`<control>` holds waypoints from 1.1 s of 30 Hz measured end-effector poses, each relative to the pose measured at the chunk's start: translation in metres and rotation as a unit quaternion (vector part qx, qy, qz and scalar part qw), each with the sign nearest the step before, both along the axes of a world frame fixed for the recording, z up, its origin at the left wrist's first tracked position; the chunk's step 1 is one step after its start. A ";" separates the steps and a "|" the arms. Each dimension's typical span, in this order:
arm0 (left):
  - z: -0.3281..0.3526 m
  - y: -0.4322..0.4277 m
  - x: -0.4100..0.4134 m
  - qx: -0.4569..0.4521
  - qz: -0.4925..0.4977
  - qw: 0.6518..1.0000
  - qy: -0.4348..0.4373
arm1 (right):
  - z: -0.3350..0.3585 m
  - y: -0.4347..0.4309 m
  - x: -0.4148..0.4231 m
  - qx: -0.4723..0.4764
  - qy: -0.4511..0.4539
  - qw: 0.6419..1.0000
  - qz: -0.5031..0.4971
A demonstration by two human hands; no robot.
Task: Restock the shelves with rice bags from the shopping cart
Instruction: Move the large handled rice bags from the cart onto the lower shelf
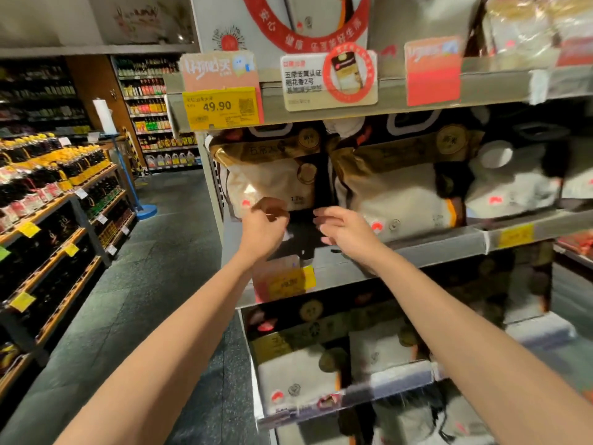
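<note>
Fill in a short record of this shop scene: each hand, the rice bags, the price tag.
left hand: fingers curled at the lower edge of the left rice bag; grip unclear
right hand: fingers relaxed, holding nothing, before the gap between the bags
bags: left rice bag and right rice bag standing side by side on the middle shelf
price tag: yellow, 49.90, on the shelf rail above
</note>
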State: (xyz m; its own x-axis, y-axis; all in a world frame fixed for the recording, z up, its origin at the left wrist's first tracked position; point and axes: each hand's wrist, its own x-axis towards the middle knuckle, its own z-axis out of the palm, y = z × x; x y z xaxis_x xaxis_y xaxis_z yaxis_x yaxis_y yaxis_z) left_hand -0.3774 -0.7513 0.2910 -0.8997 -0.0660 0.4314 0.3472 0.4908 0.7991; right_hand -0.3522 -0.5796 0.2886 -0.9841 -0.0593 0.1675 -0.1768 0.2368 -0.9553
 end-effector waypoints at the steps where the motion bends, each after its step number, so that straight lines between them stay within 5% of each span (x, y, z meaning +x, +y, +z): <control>1: 0.000 0.011 0.017 0.000 0.018 0.999 0.031 | 0.000 0.013 0.016 -0.026 0.006 1.000 -0.009; 6: -0.030 0.087 0.111 -0.095 -0.016 0.979 0.177 | -0.041 0.104 0.101 -0.104 -0.043 0.986 -0.122; 11: -0.095 0.176 0.148 -0.084 -0.156 0.984 -0.004 | -0.098 0.180 0.179 -0.113 -0.096 0.967 -0.209; 21: -0.241 0.376 0.244 -0.128 -0.396 0.879 -0.233 | -0.220 0.339 0.351 -0.187 -0.212 0.880 -0.381; 29: -0.296 0.509 0.277 -0.214 -0.468 0.823 -0.242 | -0.269 0.443 0.425 -0.188 -0.241 0.817 -0.489; 33: -0.317 0.576 0.264 -0.282 -0.502 0.800 -0.168 | -0.298 0.504 0.419 -0.113 -0.233 0.802 -0.538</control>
State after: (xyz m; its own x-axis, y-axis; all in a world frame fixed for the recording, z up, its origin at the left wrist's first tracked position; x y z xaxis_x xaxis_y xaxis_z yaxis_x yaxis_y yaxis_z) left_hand -0.1134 -0.1753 -0.0256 -0.4488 0.8828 -0.1386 0.6052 0.4144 0.6797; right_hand 0.0671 -0.0759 -0.0095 -0.4031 0.8469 -0.3468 0.4028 -0.1761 -0.8982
